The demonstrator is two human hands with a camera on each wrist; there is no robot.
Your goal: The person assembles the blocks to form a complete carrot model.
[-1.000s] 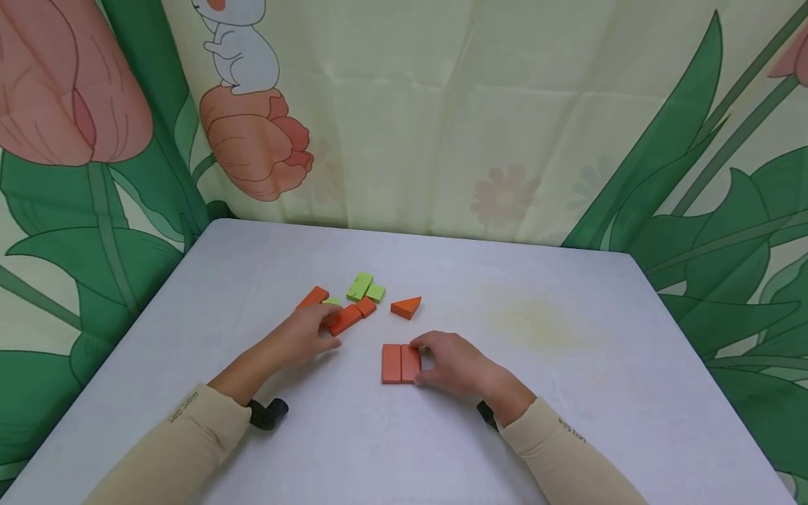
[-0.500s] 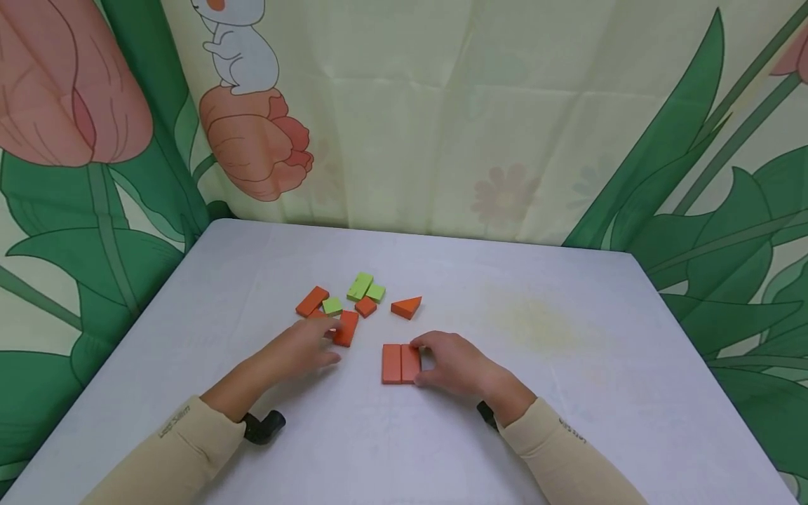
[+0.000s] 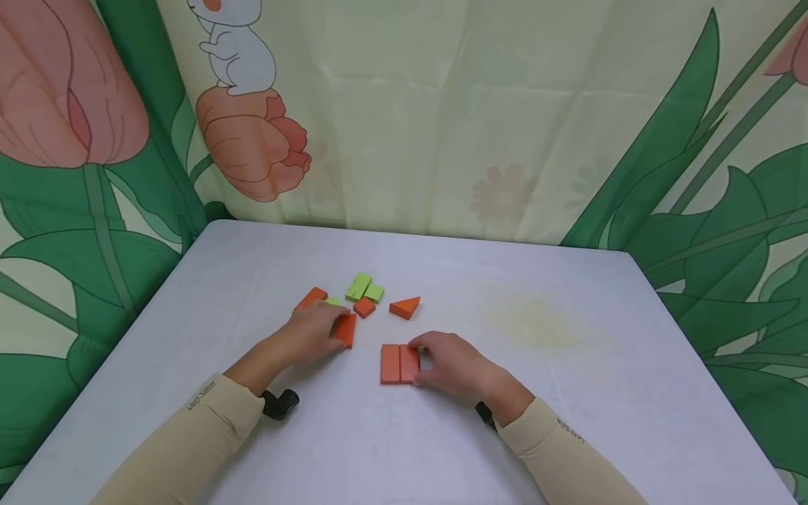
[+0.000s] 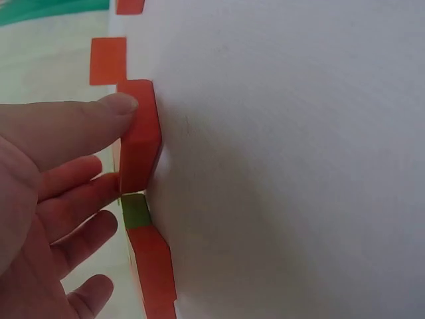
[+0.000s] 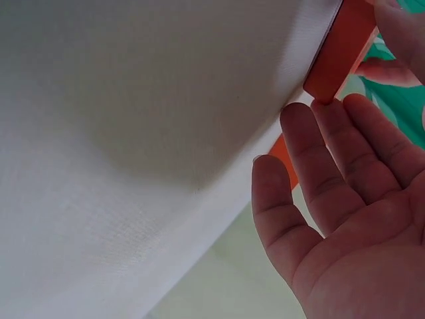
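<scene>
In the head view my left hand (image 3: pixel 311 331) pinches a red rectangular block (image 3: pixel 346 331), thumb at its near end and fingers toward its far end. The left wrist view shows the thumb tip on the same block (image 4: pixel 141 143), with the other fingers spread loosely below. To the right, two red rectangular blocks lie side by side, long edges together. My right hand (image 3: pixel 453 363) holds the right one (image 3: pixel 409 364) by its near and far ends; the left one (image 3: pixel 390 364) lies against it. Fingertips reach the block's end (image 5: pixel 340 53) in the right wrist view.
Beyond the left hand lie another red block (image 3: pixel 311 297), a partly hidden green block (image 3: pixel 333 301), a small red block (image 3: pixel 364 307) and two green blocks, one longer (image 3: pixel 358 286), one small (image 3: pixel 375 293). An orange triangular block (image 3: pixel 405 307) sits apart on the white-covered table (image 3: pixel 568 393).
The red block at my left hand has turned and come away from the small red block. My left hand drew back, then moved forward onto it. The right hand and its pair stay put.
</scene>
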